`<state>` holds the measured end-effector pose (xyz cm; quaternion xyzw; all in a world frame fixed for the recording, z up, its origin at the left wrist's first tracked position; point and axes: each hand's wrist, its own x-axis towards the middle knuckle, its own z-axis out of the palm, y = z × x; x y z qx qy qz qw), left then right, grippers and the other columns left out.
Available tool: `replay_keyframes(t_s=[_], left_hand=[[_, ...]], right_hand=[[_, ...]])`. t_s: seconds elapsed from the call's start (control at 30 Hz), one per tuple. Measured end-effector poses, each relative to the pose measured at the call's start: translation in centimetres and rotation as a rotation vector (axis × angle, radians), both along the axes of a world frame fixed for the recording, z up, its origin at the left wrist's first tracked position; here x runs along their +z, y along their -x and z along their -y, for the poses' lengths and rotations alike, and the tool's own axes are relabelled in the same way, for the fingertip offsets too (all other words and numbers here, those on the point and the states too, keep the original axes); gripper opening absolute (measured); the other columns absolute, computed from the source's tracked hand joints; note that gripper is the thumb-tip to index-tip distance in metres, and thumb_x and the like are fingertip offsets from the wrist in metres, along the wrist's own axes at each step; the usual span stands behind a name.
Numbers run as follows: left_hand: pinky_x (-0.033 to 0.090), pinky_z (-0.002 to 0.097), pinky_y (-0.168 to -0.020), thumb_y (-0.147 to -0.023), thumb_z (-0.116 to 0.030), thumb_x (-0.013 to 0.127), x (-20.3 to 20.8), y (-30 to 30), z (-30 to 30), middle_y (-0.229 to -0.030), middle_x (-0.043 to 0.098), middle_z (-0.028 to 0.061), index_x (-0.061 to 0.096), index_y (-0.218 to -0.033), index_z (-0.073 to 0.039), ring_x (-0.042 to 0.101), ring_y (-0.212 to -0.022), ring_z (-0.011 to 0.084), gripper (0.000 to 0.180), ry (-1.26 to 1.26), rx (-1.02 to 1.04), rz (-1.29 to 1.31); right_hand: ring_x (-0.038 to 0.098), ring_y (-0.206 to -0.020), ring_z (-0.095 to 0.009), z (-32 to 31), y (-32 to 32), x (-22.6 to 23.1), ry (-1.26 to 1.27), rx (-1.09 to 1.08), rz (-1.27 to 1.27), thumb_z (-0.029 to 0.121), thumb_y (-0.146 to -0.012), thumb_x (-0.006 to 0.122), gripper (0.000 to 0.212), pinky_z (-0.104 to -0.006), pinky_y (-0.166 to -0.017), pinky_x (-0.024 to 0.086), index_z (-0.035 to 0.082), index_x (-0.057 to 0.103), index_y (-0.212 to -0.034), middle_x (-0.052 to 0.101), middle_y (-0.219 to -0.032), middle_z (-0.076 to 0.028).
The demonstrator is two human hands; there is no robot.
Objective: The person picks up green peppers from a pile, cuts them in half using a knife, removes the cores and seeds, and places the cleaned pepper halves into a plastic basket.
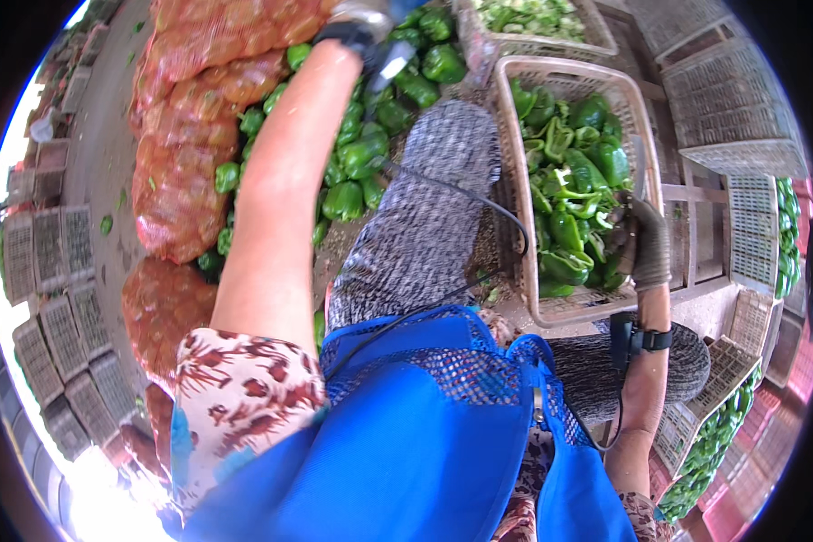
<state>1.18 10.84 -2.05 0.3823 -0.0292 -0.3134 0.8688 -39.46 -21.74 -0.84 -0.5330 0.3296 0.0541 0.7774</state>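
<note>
Hands are showing well apart: the gloved right hand (646,244) is resting across the right edge of the crate (513,172), fingers bent among cut peppers (565,230), its grip hidden; the left hand (363,16) is hanging blurred by whole green peppers (343,200) lying heaped on the floor (104,172), its opening and hold unclear. Peppers are probably handling light, stiff, crackable and slippery-skinned; broad shoulders are likely offering the surest hold.

I have the left arm (280,203) stretched far forward, the left hand (363,14) blurred; I hold the right forearm (641,388) forward too, the right hand (647,239) gloved.
</note>
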Motion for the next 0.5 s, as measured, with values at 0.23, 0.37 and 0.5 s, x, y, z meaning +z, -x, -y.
replay_keyframes(t_s=[0.23,0.37,0.5], left_hand=[[0.047,0.0305,-0.054,-0.086,-0.025,0.070,-12.4,17.4,-27.7,-0.084,0.068,0.0050,0.069,-0.101,-0.003,0.059,-0.063,0.0153,0.026,-1.289,0.396,0.132],[0.050,0.0338,-0.067,-0.080,-0.026,0.076,-21.6,29.4,-35.3,-0.085,0.069,0.0112,0.068,-0.102,-0.003,0.062,-0.071,0.0208,0.033,-1.528,0.451,0.065],[0.050,0.0396,-0.083,-0.074,-0.040,0.078,-22.7,31.1,-32.6,-0.109,0.065,0.0211,0.055,-0.120,0.000,0.064,-0.093,0.0335,0.065,-1.938,0.250,0.325]], right_hand=[[0.050,-0.052,-0.012,0.9,0.7,-2.6,-0.191,0.043,-0.060,0.031,-0.095,0.054,0.032,-0.0270,-0.047,0.043,0.005,0.059,-0.113,0.059,-0.077,-0.004],[0.051,-0.053,-0.014,1.2,0.3,-4.2,-0.220,-0.042,-0.051,0.029,-0.093,0.055,0.032,-0.0282,-0.049,0.046,0.004,0.058,-0.114,0.059,-0.077,-0.004],[0.051,-0.053,-0.015,0.5,2.1,-4.6,-0.141,-0.149,-0.017,0.020,-0.088,0.057,0.032,-0.0289,-0.050,0.048,0.004,0.057,-0.115,0.059,-0.078,-0.006]])
